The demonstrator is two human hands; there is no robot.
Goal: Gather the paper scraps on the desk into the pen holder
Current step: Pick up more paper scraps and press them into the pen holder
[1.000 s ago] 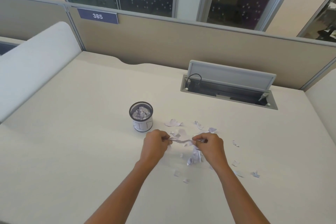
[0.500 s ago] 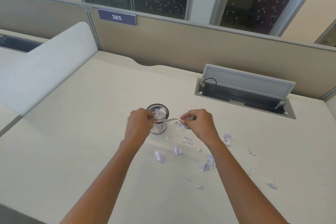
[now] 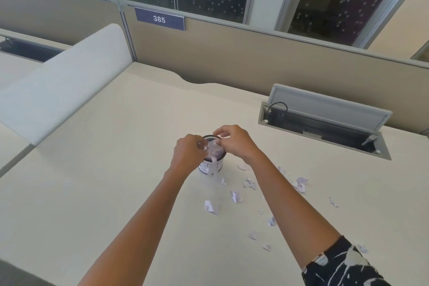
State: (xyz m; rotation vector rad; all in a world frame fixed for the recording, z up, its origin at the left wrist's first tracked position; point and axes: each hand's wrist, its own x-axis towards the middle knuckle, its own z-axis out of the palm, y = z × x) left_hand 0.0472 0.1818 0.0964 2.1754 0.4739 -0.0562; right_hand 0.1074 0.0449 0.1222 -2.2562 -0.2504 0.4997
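A person's left hand (image 3: 188, 155) and right hand (image 3: 234, 144) meet over the mouth of the mesh pen holder (image 3: 210, 167) at mid-desk, the fingers of each curled and pinching a paper clump (image 3: 214, 150) that sits in the nearly full cup, with one strip trailing down its front. The drop-off step appears to be in hand, while loose scraps (image 3: 235, 197) lie scattered on the desk (image 3: 116, 169) to the right of the holder and nearer the person. The next move likely calls for letting go, tucking the strip inside and reaching right for those pieces without tipping the light holder.
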